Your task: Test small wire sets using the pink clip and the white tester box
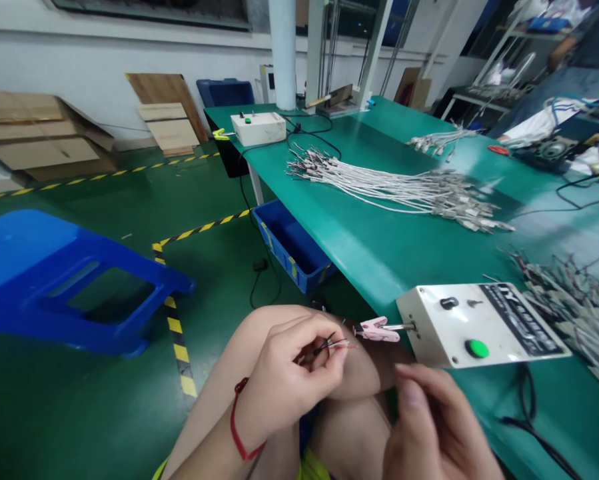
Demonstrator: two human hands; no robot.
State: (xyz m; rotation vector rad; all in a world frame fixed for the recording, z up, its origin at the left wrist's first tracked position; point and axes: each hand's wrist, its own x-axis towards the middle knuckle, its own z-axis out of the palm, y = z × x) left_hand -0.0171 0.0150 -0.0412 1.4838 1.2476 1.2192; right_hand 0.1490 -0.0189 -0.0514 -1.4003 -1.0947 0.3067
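My left hand (296, 367) is closed in a pinch on a cable end (332, 345), whose thin black, white and red wires fan out past the fingertips. Just beyond those wires is a pink clip (378, 329) on a metal rod, fixed to the side of a white control box (484, 327) with a black knob, a small switch and a green button. My right hand (436, 427) is below the box with thumb and forefinger drawn together. Whatever its fingers may hold is hidden.
Bundled white cables (394, 187) lie across the green table (359, 247), with another pile (574, 307) behind the box. A second white box (259, 128) stands at the far corner. Below are a blue bin (304, 267) and a blue stool (44, 267). A person (579, 67) is far right.
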